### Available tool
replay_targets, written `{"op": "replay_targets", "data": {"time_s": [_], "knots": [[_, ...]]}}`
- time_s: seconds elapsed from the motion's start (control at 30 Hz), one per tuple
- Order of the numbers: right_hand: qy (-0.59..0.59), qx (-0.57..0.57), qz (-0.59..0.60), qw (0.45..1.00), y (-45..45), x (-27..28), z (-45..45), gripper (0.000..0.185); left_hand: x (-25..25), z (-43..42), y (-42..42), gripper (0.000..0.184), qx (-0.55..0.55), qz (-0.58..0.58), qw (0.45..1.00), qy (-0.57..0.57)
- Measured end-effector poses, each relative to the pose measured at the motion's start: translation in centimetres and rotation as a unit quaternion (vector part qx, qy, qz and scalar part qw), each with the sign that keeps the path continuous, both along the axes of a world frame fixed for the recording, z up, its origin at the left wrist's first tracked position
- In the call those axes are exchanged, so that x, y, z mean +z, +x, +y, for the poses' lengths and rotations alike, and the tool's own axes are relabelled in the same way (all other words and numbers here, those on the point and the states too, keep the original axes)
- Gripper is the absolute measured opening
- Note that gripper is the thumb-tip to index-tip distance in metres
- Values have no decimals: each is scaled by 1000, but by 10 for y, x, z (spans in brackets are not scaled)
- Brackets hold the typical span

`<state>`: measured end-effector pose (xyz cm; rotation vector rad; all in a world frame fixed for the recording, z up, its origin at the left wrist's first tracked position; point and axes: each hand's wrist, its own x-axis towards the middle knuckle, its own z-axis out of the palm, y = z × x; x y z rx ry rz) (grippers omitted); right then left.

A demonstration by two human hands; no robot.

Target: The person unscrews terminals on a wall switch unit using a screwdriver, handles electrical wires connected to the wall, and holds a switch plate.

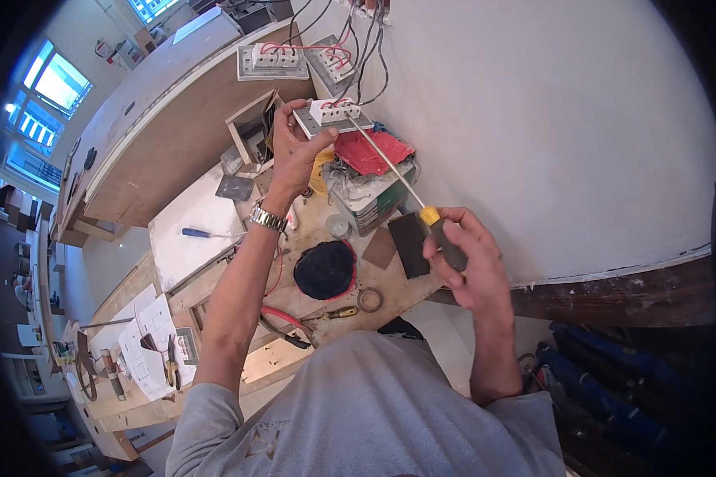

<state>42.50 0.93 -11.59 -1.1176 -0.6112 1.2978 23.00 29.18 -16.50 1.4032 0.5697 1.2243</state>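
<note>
Beside the white wall (533, 119), just past the near edge of a loose red bag (374, 151), the socket plate (334, 111) sits in the left hand (294, 155), back side up. That hand is closed to the plate's thickness, fingers around its left end and thumb pressed along the near edge. The right hand (477, 262) is wrapped round the dark and yellow handle of a long screwdriver (386, 163), whose tip meets the terminal block. The plate looks light and stiff, probably plastic, so it would twist under a firm push; its outer rim is the best place to grip, clear of the screws. The shaft calls for no hold, only the thick handle (it looks ribbed enough not to slip, though I can't be sure).

Thin black and red wires (363, 67) drop onto the block; they look bendy, yet could tug the plate sideways. Two more wired plates, one flat-lying (271, 63) and one tilted (330, 63), crowd the far side. Below, a bag-topped plastic box (366, 203) limits room for lowering the plate, while a tape roll (370, 300) lies nearer the body.
</note>
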Motion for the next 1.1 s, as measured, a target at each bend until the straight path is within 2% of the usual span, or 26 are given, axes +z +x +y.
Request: {"op": "replay_targets", "data": {"time_s": [0.07,0.2,0.23,0.27,0.3,0.33,0.37,0.4,0.47,0.5,0.57,0.6,0.63,0.67,0.9,0.93,0.97,1.0,1.07,1.1], "knots": [[-26,20,243,969,11,6,4,31,1,3,-2,74,0,5,1000,11],[-18,48,183,982,27,5,9,28,4,6,-5,75,3,14,1000,27],[11,23,-94,995,25,4,12,28,4,8,-6,75,3,14,1000,27],[39,-4,-363,931,22,4,15,29,4,9,-7,75,4,35,998,43],[40,-2,-363,931,17,10,14,29,4,10,-9,75,6,56,997,59],[98,-29,-541,835,9,22,11,31,2,10,-10,75,8,57,997,60],[150,-56,-694,702,3,29,10,34,0,10,-9,75,12,49,997,52],[150,-58,-694,702,1,30,11,34,-2,10,-7,75,15,42,998,44],[209,-59,-786,579,0,31,10,45,0,7,-5,74,15,38,998,40],[208,-59,-786,579,1,30,11,45,1,5,-5,74,19,33,999,36],[242,-66,-663,705,4,28,14,45,2,1,-2,73,28,21,999,41],[243,-66,-662,706,5,33,15,45,3,-1,-1,73,37,10,998,45],[138,-66,-465,872,6,41,15,44,3,-2,-2,73,36,10,998,45],[22,-61,-233,970,8,46,14,42,2,-4,-1,72,42,6,998,44],[53,34,-363,930,27,11,14,43,0,-1,0,72,38,18,998,47],[137,-4,-617,775,24,11,13,44,-1,-1,0,72,39,18,998,47],[208,-42,-810,546,22,12,12,44,-1,-1,0,72,42,18,998,41],[209,-43,-811,546,20,14,13,44,-1,0,0,72,44,17,998,36],[235,-73,-600,761,17,20,15,41,0,-1,-1,74,37,6,999,19],[236,-73,-600,761,11,30,13,41,1,-2,-2,76,30,-6,1000,1]]}}
